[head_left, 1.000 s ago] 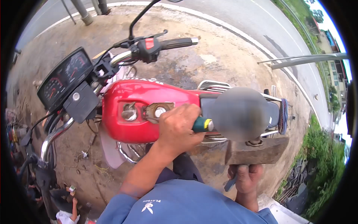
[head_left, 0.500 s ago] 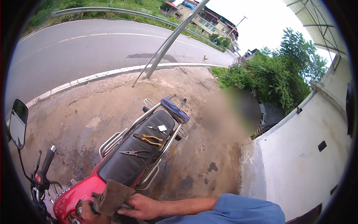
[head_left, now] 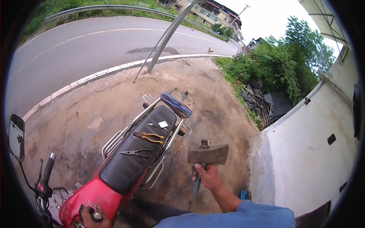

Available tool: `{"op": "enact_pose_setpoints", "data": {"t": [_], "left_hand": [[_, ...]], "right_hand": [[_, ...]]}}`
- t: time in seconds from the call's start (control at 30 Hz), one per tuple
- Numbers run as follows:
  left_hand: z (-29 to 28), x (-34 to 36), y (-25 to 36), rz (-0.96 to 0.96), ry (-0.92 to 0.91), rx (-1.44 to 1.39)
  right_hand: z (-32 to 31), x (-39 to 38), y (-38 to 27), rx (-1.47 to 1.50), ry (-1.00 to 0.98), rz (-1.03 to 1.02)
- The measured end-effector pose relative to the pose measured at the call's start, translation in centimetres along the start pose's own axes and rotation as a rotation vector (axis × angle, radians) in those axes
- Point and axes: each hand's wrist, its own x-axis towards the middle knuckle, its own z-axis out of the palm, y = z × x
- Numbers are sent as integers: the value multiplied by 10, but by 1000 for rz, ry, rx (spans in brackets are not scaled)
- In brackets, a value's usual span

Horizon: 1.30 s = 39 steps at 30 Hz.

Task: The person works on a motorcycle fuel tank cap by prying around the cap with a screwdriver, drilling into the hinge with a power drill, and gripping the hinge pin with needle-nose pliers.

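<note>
My left hand is closed round a dark green-handled tool on the red motorcycle's fuel tank; the tool's working end is hidden. Out to the right of the motorcycle, my right hand grips the grey handle of a heavy, rusty axe, its head held up over the concrete ground. Needle-nose pliers, yellow-handled pliers and keys with a white fob lie on the black seat.
A blue striped bundle sits on the rear rack. Beyond are a leaning pole, a road, a bird, and bushes beside dark debris. A white wall stands at right, a mirror at left.
The view has swung from the tank toward the seat and road. My right hand has carried the axe rightward, away from the tank and my left hand, which still grips the tool there.
</note>
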Motion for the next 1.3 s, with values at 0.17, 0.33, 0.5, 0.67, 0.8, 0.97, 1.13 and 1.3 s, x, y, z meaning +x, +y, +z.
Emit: {"op": "enact_pose_setpoints", "data": {"t": [0.17, 0.33, 0.5, 0.67, 0.8, 0.97, 1.13, 1.3], "left_hand": [[2, -8, -16, -14, -67, -20], [-7, -21, -7, -70, -32, 70], [20, 0, -14, 47, 24, -88], [6, -10, -18, 5, 15, -66], [2, -9, -21, -16, 56, -110], [9, -2, -26, -4, 74, -125], [5, 5, -26, -55, 86, -133], [7, 11, -28, -77, 139, -162]], "right_hand": [[41, -20, 3, -493, -324, 401], [85, -39, 42, -346, -667, 216], [109, -51, 41, -105, -680, 126], [172, -61, 29, -80, -744, 39], [195, -59, 35, -185, -859, -18], [200, -56, 34, -196, -888, -9], [198, -47, 27, -177, -911, 144], [215, -42, 17, -181, -877, -5]]}}
